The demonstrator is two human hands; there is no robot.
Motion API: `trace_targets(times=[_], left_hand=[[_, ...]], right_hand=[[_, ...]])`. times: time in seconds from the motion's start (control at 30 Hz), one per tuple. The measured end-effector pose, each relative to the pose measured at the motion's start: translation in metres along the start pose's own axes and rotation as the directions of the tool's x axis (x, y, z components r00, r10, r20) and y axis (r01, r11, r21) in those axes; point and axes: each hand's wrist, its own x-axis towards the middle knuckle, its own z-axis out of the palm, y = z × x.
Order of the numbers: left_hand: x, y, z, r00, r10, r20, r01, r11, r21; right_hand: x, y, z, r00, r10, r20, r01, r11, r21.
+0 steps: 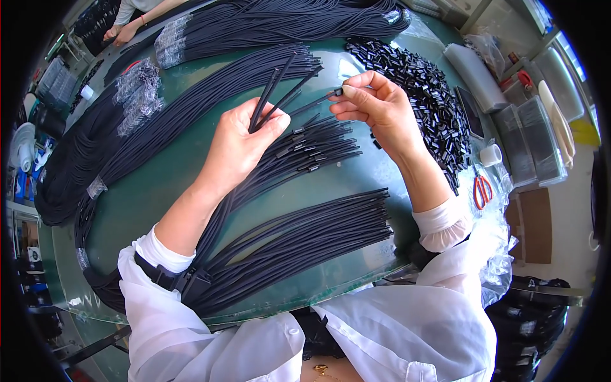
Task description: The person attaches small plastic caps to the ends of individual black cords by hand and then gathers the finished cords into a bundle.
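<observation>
Several black cables point(270, 95) are gripped in my left hand point(238, 143), their ends fanning up and to the right. One cable reaches across to my right hand point(382, 108), which pinches a small black sleeve point(338, 92) at that cable's tip. Whether the sleeve is fully on the tip, I cannot tell. Below my hands, a bundle of cables point(312, 149) lies on the green table, with small sleeves near several of its ends. Right of my right hand spreads a large pile of loose black sleeves point(439, 108).
Nearer me lies another cable bundle point(318, 229). Thick coils tied with clear film point(137, 92) fill the left and far table point(366, 261). Red-handled scissors point(482, 192), a white roll point(491, 155) and clear plastic boxes point(531, 143) stand at the right. Another person's hands point(124, 32) show at the far left.
</observation>
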Motion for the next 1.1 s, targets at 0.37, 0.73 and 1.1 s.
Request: trace_targets(times=[0.37,0.73,1.1], left_hand=[[-0.003,0.006,0.001,0.996,-0.068,0.05,0.071,0.995,-0.074],[0.001,0.002,0.0,0.948,-0.177,0.265,0.192,0.981,-0.035],[0.002,0.004,-0.002,0.949,-0.291,0.119,0.314,0.881,-0.352]], right_hand=[[-0.009,0.007,0.007,0.998,0.052,0.045,-0.055,0.997,0.06],[-0.024,-0.003,0.022,0.952,0.014,0.304,0.091,0.941,-0.327],[0.083,0.046,-0.117,0.963,-0.268,-0.026,-0.038,-0.039,-0.998]])
